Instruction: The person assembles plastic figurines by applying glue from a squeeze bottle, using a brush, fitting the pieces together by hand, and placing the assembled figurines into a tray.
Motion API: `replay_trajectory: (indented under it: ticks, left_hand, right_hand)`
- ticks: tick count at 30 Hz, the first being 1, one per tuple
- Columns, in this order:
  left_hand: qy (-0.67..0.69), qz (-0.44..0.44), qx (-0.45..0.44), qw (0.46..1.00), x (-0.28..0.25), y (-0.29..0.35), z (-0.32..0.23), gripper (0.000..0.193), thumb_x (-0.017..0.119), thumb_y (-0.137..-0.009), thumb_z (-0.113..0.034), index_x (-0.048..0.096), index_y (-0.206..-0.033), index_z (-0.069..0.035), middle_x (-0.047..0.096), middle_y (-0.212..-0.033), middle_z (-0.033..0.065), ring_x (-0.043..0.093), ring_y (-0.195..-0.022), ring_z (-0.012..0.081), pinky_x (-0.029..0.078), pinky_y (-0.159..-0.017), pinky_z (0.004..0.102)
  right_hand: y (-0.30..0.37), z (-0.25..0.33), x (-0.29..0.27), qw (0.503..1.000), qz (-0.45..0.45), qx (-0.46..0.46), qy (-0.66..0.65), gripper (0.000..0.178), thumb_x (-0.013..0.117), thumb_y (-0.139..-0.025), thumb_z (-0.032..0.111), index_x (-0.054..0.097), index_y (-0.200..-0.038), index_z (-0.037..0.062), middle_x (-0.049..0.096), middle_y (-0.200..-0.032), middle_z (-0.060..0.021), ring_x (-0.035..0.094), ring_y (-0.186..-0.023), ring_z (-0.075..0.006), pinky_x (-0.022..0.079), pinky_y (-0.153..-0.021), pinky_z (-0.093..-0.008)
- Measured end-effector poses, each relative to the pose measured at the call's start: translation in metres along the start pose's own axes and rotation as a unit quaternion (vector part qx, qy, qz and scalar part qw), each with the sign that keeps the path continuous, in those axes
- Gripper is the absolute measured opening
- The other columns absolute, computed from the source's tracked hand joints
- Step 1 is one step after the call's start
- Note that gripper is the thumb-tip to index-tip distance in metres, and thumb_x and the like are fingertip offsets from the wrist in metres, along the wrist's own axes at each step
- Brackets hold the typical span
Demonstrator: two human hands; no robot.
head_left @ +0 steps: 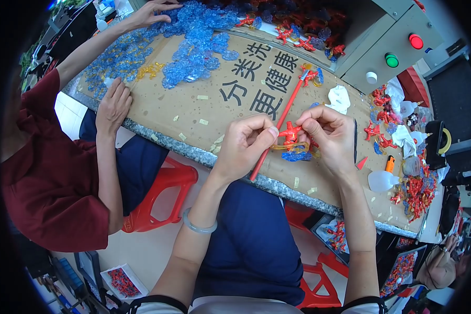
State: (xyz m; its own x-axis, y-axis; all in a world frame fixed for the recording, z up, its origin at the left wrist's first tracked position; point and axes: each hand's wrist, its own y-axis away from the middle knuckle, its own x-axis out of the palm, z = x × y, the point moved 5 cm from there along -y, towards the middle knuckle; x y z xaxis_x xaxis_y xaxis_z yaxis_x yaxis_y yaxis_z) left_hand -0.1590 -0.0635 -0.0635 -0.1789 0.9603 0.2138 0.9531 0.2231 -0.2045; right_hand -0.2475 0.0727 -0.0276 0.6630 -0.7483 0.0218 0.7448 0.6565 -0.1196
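Note:
My left hand (248, 145) and my right hand (327, 135) are close together above the cardboard-covered table (214, 112). Between their pinched fingertips is a small glossy red plastic figure (291, 134) with stubby limbs. A yellow translucent band (283, 147) hangs at its lower side, by my left fingertips. Just beneath lies or hangs a blue translucent piece (296, 156); whether it is joined to the figure I cannot tell. A thin red rod (286, 112) slants across the table, passing behind my left fingertips.
On the left, a co-worker's hand (115, 104) rests at the table edge; the other reaches into heaped blue pieces (193, 44). A grey box with buttons (384, 47) stands at the back. Rightward are crumpled tissue (339, 99), a squeeze bottle (383, 181) and piled red figures (419, 196).

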Motion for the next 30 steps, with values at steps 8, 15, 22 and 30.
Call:
replay_trajectory:
  ticks: [8,15,22,30]
  left_hand:
    - [0.022,0.013,0.006,1.000,0.002,0.000,-0.003,0.015,0.051,-0.088,-0.003,0.054,-0.074,0.002,0.049,-0.072,-0.0019,0.043,-0.064,0.0004,0.035,-0.054,0.0169]
    - [-0.028,-0.037,0.013,0.999,0.002,-0.001,0.000,0.013,0.052,-0.088,-0.008,0.059,-0.083,0.002,0.053,-0.075,-0.0006,0.045,-0.066,0.0015,0.037,-0.057,0.0183]
    - [-0.175,-0.065,0.158,0.970,0.011,-0.003,-0.020,0.032,0.068,-0.078,-0.016,0.061,-0.105,0.000,0.062,-0.086,0.0051,0.056,-0.072,0.0104,0.042,-0.059,0.0222]
    - [-0.035,-0.102,0.062,0.992,0.003,-0.002,0.000,0.032,0.066,-0.080,-0.002,0.058,-0.110,0.005,0.065,-0.099,0.0105,0.064,-0.086,0.0153,0.051,-0.075,0.0270]
  right_hand:
    - [-0.001,0.000,0.001,1.000,0.001,0.030,-0.004,0.009,0.058,-0.088,0.001,0.064,-0.087,-0.0047,0.063,-0.069,-0.0045,0.055,-0.058,-0.0046,0.043,-0.051,-0.0163]
    - [-0.002,0.006,-0.009,0.999,-0.028,0.011,0.011,0.010,0.061,-0.087,0.005,0.065,-0.088,-0.0039,0.063,-0.069,-0.0046,0.055,-0.055,-0.0042,0.043,-0.049,-0.0160]
    - [0.004,0.013,-0.002,0.997,-0.045,0.048,0.028,0.012,0.067,-0.084,0.008,0.067,-0.089,-0.0035,0.066,-0.073,-0.0058,0.057,-0.056,-0.0045,0.044,-0.049,-0.0161]
    - [0.003,0.019,0.013,0.998,0.001,-0.060,-0.001,0.019,0.060,-0.088,0.006,0.065,-0.104,-0.0043,0.066,-0.096,-0.0094,0.061,-0.093,-0.0137,0.049,-0.082,-0.0242]
